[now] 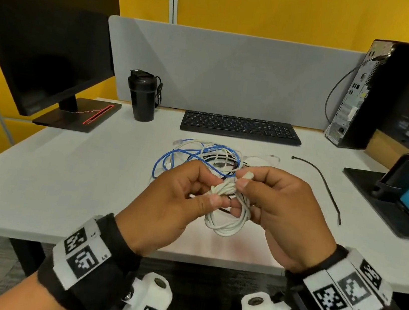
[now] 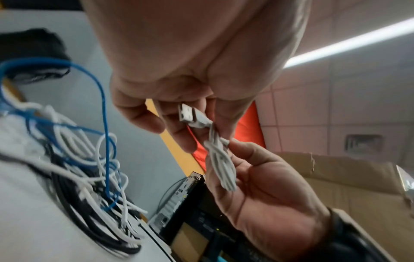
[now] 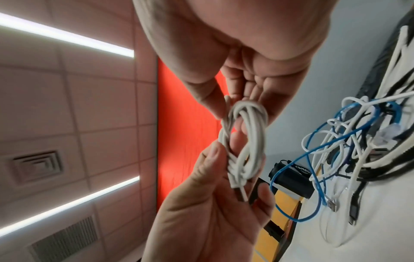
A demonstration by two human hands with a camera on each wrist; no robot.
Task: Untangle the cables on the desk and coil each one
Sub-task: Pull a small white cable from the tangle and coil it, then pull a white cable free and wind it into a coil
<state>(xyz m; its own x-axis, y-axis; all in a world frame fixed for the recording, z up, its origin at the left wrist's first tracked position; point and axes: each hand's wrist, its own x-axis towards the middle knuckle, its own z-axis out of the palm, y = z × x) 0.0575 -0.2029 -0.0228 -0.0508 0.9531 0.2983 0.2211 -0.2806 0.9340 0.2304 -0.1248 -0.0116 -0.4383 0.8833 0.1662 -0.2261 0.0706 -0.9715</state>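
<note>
Above the worktop's near edge: white cable coil point(image 1: 227, 210), pinched by my left hand point(image 1: 173, 203) and my right hand point(image 1: 282, 208), which grips its USB plug point(image 2: 190, 115). Mid-worktop behind: cable tangle point(image 1: 198, 154), blue, white, black.

White cable point(image 1: 228, 221), blue cable point(image 1: 171, 156)

The left hand point(image 1: 179, 198) and right hand point(image 1: 276, 212) cover the wrapped middle of the white cable point(image 1: 228, 221), so how its turns cross under the fingers can't be told, and the wrist views blur that bundle. Behind them the tangle of cables point(image 1: 203, 157) is part hidden by the knuckles, its black strands too small to follow singly. The monitor point(image 1: 44, 35) and computer tower point(image 1: 358, 97) run off the frame edges.
</note>
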